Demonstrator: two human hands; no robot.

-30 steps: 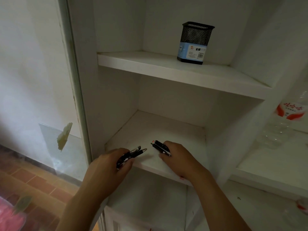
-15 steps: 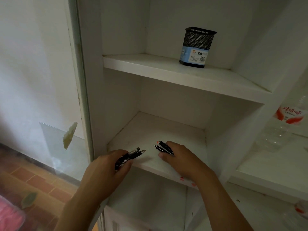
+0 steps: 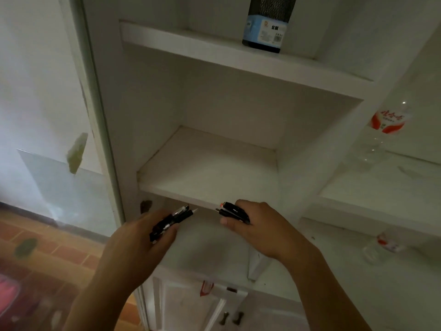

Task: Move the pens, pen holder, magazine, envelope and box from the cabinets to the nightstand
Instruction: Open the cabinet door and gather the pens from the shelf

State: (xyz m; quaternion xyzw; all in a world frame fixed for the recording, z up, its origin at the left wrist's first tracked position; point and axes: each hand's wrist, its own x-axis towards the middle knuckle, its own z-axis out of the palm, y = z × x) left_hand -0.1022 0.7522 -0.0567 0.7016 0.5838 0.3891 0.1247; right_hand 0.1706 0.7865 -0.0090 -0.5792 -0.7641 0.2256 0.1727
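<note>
My left hand (image 3: 140,237) grips a bundle of black pens (image 3: 171,219), tips pointing up and right. My right hand (image 3: 253,225) grips another bunch of black pens (image 3: 232,211), ends pointing left. Both hands hover just in front of and below the front edge of the white cabinet's middle shelf (image 3: 207,177). A black mesh pen holder (image 3: 267,22) with a blue label stands upright on the upper shelf (image 3: 214,53), above and right of my hands. Magazine, envelope and box are not in view.
A clear plastic bottle (image 3: 384,130) with a red label stands in the compartment to the right; another bottle (image 3: 384,244) lies lower right. Cabinet doors with small handles (image 3: 231,317) are below my hands. A red brick floor (image 3: 47,254) lies to the left.
Both hands have drawn back off the middle shelf with their pens and now sit below its front edge. The view has dipped, cutting off the pen holder's top.
</note>
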